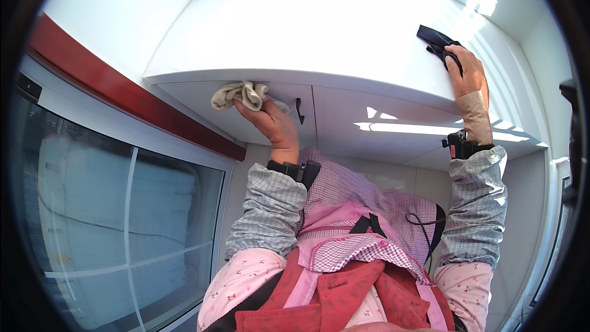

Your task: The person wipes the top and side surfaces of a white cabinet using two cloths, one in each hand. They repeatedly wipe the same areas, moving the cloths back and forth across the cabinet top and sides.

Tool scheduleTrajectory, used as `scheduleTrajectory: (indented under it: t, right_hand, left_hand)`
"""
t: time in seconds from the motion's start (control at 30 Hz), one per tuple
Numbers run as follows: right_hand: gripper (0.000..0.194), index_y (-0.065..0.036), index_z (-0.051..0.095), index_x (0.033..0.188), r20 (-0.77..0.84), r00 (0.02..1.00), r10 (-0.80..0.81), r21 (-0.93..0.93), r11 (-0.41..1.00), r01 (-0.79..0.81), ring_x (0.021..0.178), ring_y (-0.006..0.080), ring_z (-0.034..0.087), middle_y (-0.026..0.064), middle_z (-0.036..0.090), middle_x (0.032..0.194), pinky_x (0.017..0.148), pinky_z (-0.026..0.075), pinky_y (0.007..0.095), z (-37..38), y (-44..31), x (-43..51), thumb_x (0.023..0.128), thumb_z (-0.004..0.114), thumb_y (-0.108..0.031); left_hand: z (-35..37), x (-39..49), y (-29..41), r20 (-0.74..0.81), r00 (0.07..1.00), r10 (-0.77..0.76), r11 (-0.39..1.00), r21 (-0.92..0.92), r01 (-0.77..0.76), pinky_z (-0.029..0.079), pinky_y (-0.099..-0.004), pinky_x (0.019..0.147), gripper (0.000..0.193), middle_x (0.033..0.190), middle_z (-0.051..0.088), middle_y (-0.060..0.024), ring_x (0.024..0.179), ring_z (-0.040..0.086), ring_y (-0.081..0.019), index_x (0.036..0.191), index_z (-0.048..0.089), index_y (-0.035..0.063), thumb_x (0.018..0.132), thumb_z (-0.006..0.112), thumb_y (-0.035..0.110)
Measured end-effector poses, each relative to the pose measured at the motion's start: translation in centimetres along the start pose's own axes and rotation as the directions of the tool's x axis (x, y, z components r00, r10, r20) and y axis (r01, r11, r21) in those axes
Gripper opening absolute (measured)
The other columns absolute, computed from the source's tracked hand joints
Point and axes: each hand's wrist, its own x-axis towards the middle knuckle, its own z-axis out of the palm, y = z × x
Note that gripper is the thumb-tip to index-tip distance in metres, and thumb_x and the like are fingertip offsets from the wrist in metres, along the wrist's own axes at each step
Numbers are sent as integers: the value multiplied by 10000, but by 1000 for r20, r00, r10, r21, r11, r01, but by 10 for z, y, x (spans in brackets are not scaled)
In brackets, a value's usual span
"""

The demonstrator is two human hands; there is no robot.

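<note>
My left hand [272,124] grips a crumpled beige cloth [240,95] against the upper part of a white cabinet door [193,101], left of its dark handle [300,111]. Over the right end of the white top surface [295,32], my right hand [465,71] holds a black folded item [435,39], which looks like fabric or a strap; the fingers partly hide it. Both wrists carry black strapped devices.
A window with white bars [129,221] stands at the left, below a red ledge [138,101]. More cabinet doors [368,124] run right under the top. White walls border the surface, and another window frame [553,235] is at the right edge.
</note>
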Motion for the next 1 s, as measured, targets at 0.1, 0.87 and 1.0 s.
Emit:
scheduleTrajectory:
  t: [0.1, 0.87, 1.0]
  right_hand:
    - [276, -158, 645, 1246, 14, 1000, 1, -4, 1000, -1, 1247, 316, 564, 84, 658, 1286, 1093, 418, 425, 1, 1, 0, 1007, 573, -276]
    - [252, -133, 672, 1196, -40, 999, 12, -26, 1000, -13, 1193, 317, 580, 70, 683, 1242, 1029, 462, 423, -4, -13, -1, 983, 602, -248]
    - [265, -135, 685, 1196, -40, 999, 27, -16, 999, -28, 1187, 328, 588, 90, 685, 1245, 1037, 464, 429, -2, -9, -1, 979, 604, -262]
  left_hand:
    - [-3, -26, 13, 177, 971, 161, 962, 192, -194, 285, -469, 1182, 550, 1604, 198, -278, 1471, 294, -432, 1522, 309, 51, 1035, 540, 158]
    - [-118, 199, -54, -138, 950, -280, 958, 17, 285, 351, -380, 1126, 522, 1520, 418, -96, 1323, 448, -259, 1512, 350, 71, 1028, 485, 212]
    - [-86, 128, -63, -131, 924, -359, 933, -13, 361, 377, -398, 1112, 538, 1508, 419, -151, 1302, 471, -287, 1517, 312, 28, 1029, 480, 183]
